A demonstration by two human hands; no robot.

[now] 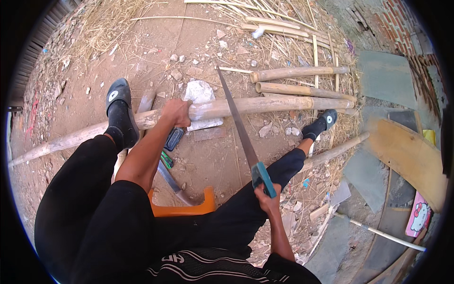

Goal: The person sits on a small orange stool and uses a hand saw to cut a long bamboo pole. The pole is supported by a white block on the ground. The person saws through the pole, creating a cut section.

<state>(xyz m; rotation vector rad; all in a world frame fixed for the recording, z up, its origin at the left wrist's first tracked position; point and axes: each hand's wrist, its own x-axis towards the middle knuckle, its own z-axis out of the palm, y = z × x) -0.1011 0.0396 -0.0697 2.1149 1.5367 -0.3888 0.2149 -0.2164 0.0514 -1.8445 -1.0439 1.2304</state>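
Over the dirt ground [215, 158], I log the bamboo pole [210, 110], left hand [176, 112] wrapped round its top; right hand [268, 195] clasps the saw [243, 130] by its teal handle [261, 176], blade crossing the pole, contact unclear.

Saw [245, 139] across the long bamboo pole [213, 110], left hand [176, 112] on it leftward of the saw, shorter poles [302, 73] beyond

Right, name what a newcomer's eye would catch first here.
Probably the green-handled saw in the fingers of the right hand, its blade crossing the bamboo pole mid-picture. Next, the left hand on that pole, then the bright orange piece at lower centre.
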